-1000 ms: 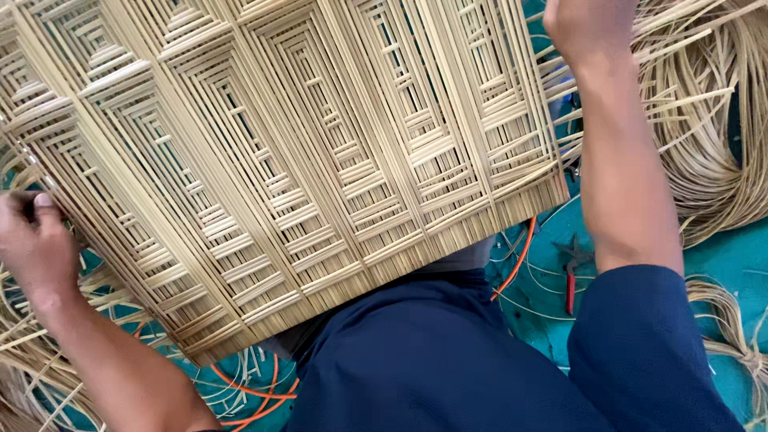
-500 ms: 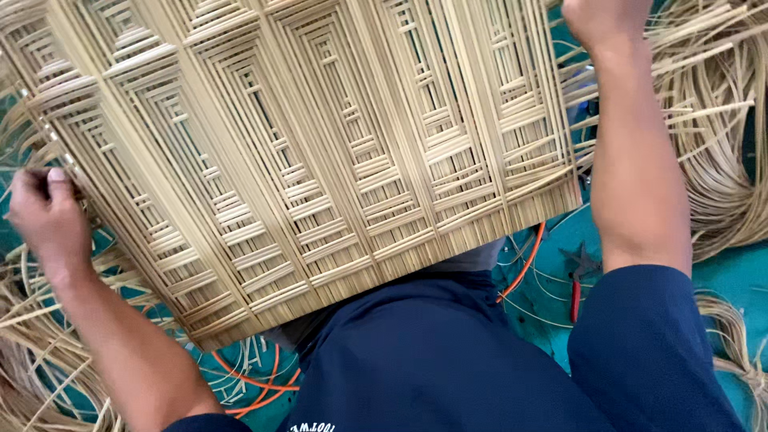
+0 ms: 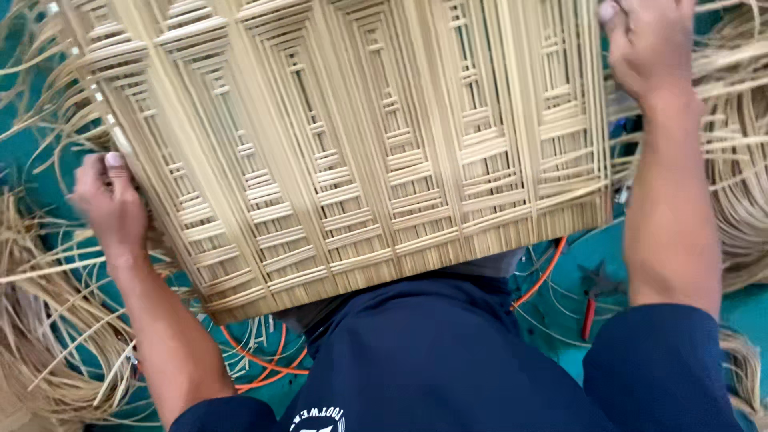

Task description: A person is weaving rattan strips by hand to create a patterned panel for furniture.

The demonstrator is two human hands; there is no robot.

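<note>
The woven panel [image 3: 352,152] is a big flat piece of split cane or bamboo with nested rectangle patterns, and it's resting across the person's lap, filling most of the view and tilted so its lower-left corner dips toward the knee. The left hand [image 3: 108,204] is curled closed on the panel's left edge, thumb on top and fingers tucked behind, so that's a firm pinch on the rim. The right hand [image 3: 652,48] sits up at the panel's top right edge; the fingers look wrapped over it, though part of the hand is cut off by the frame, so how tightly it grips can't really be told.

Moving outward: loose cane strips [image 3: 48,320] lie in messy heaps on both sides, over a teal ground sheet [image 3: 616,264]. An orange cord [image 3: 260,364] loops out from under the panel near the lap, and a pair of red-handled pliers [image 3: 592,300] lies on the sheet just right of the person's knee, untouched.

Looks like the step in hand is positioning or turning the panel by its two sides, not weaving. Any next move would probably need both hands working together, since a piece this wide and springy could flex or slide off the lap.
</note>
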